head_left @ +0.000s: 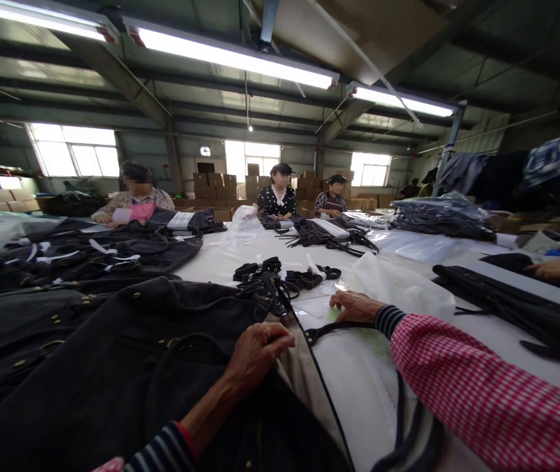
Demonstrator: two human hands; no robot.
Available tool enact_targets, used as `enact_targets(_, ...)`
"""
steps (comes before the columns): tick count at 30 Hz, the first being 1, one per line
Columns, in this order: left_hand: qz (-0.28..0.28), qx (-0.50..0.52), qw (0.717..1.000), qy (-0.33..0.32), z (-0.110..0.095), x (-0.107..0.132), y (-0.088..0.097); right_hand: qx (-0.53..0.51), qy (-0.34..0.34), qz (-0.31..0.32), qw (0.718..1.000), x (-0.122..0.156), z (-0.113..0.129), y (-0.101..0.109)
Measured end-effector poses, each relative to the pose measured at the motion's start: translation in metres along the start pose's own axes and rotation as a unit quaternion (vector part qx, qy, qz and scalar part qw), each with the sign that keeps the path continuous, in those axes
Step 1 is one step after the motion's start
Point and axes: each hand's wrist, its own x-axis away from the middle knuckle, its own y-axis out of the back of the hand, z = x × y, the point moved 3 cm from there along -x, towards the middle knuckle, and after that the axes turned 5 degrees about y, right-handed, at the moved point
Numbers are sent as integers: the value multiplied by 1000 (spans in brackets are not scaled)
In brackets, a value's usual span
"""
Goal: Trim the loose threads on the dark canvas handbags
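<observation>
A large black bag (pixel 107 347) lies in front of me on the left, its beige lining (pixel 300 367) showing along the opening. My left hand (pixel 259 351) is closed over the edge of this opening, fingers bent toward the lining; its thumb is hidden. Farther forward and right, my right hand (pixel 357 306) reaches down to the white table with bent fingers pressed together. A pale green patch (pixel 333 314) shows at its fingertips, but what they pinch, if anything, is too small to name. Under the right wrist passes a black strap (pixel 341 328).
Black straps with white wraps (pixel 284 275) lie bundled ahead. Black bags (pixel 83 255) are piled on the left. Clear plastic bags (pixel 398 285) lie on the white table (pixel 216 259). Several co-workers sit across it; another person's hand (pixel 558 269) is at right by a black bag (pixel 501 301).
</observation>
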Motion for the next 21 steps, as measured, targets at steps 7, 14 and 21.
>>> enact_targets(7,-5,-6,1000,-11,6,-2,-1,-9,-8,-18,1000,3,2,-1)
enact_targets(14,-5,-15,1000,-9,5,-2,-1,-3,-16,-90,996,4,-3,17)
enact_targets(21,1,-24,1000,-11,5,-2,0,2,-37,-172,984,23,-5,68)
